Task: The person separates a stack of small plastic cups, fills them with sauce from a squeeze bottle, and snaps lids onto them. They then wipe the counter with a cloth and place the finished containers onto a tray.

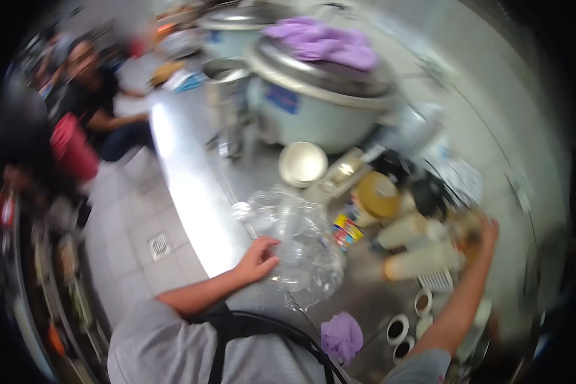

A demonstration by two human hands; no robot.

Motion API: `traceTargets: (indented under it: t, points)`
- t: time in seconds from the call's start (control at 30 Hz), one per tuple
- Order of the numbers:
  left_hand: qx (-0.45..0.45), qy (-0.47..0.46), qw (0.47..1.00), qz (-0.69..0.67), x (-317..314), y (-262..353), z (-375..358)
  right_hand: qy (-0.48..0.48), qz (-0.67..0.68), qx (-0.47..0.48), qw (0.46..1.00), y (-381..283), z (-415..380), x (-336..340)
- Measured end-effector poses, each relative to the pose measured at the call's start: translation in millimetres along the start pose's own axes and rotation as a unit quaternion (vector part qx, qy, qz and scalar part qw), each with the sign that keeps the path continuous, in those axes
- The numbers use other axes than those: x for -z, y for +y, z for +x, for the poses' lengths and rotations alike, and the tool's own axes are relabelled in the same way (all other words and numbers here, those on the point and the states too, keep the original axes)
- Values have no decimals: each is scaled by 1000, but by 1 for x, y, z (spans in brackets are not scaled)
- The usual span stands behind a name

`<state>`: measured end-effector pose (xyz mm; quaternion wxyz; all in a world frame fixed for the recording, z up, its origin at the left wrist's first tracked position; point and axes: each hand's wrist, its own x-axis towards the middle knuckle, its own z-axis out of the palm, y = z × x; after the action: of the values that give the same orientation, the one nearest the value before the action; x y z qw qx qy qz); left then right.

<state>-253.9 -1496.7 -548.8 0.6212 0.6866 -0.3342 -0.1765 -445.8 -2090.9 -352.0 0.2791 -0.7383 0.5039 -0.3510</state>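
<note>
left hand (260,258): partly open, fingers lightly bent, thumb set apart from them. the fingertips are at the near-left side of the clear plastic bag (294,246); whether they press on it cannot be told. no closed grip shows at this hand.

clear plastic bag: lies crumpled on the steel bench (192,185), between the bench's long left edge and the bottles, with clear round shapes visible inside.

right hand (486,229): extended toward the wall edge of the bench, at the far ends of two pale bottles (421,261). the hand is blurred; whether its fingers are apart or clamped on an item cannot be told.

adjacent items: the yellow-lidded jar (377,195) stands beyond the bottles, beside a colourful packet (347,233). a white bowl (303,164) sits beyond the bag, in front of the large cooker (320,102). a purple cloth (341,337) lies at the near edge. small cups with dark contents (397,329) stand to its right.
</note>
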Motion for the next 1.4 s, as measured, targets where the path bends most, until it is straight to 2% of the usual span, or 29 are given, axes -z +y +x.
traceTargets:
  t: [0.03, 0.07, 0.13, 0.2, 0.3, 0.33, 0.37, 0.43, 0.53, 0.67, 0.77, 0.83, 0.9, 0.93, 0.97, 1.03, 1.07, 1.1, 1.17, 1.23, 1.27, 1.33, 1.4]
  points:
    - [1, -7, 1000, -15, 1, 0, -3, 35, -123, 49, 991, 33, 43, 2]
    - [5, 7, 1000, -24, 3, -1, -5, 56, -175, 62, 981, 57, 76, 2]
    - [-1, 6, 999, -40, 6, -7, -4, 17, -188, 29, 982, 44, 70, -10]
    - [9, 24, 998, -60, 3, -7, -6, -21, -198, 73, 977, 64, 88, -23]
    - [14, 13, 999, -35, 6, 1, -6, -37, -76, -8, 996, 66, 85, -34]
    - [10, 8, 999, -31, 7, -1, -5, -38, -61, -1, 997, 63, 81, -32]
    - [5, 1, 1000, -30, 6, -2, -6, -25, -100, 18, 995, 62, 76, -30]
    - [7, -3, 998, -57, 3, -4, -6, 8, -175, 54, 983, 55, 67, -24]
    - [5, 5, 998, -58, 4, -7, -7, 124, -193, 102, 968, 41, 48, -23]
    - [35, 19, 993, -114, 2, -7, -8, 203, -93, 179, 958, -19, -6, 17]
    - [0, 59, 998, 2, 3, 12, -4, 318, -90, 234, 914, -61, -54, 62]
    - [-18, 33, 996, 76, 6, 10, 6, 396, -121, 267, 870, -92, -109, 112]
    - [-21, 50, 991, 125, 13, 13, 0, 416, -120, 339, 835, -124, -136, 137]
    - [-22, 63, 988, 139, 20, 20, -1, 379, -18, 315, 870, -142, -161, 144]
    - [-30, 66, 986, 150, 25, 27, 2, 353, 4, 305, 884, -149, -179, 145]
    - [22, 62, 986, 152, 41, 37, 9, 321, 35, 284, 903, -155, -209, 170]
    - [52, 69, 984, 154, 49, 41, 10, 276, 81, 285, 915, -148, -218, 174]
    - [0, 86, 973, 212, 51, 37, 13, 220, 126, 287, 924, -133, -223, 168]
    - [-89, 128, 935, 319, 42, 15, 24, 116, 237, 213, 941, -114, -246, 139]
    - [-138, 132, 870, 455, 27, -1, 40, 110, 154, 179, 965, -88, -266, 103]
    - [-169, 129, 836, 506, 23, -8, 51, 116, 178, 160, 964, -88, -286, 82]
    - [-115, 96, 876, 459, 23, -1, 67, 77, 210, 149, 963, -78, -309, 52]
    - [-65, 62, 886, 456, 33, 3, 77, 54, 245, 158, 955, -69, -318, 19]
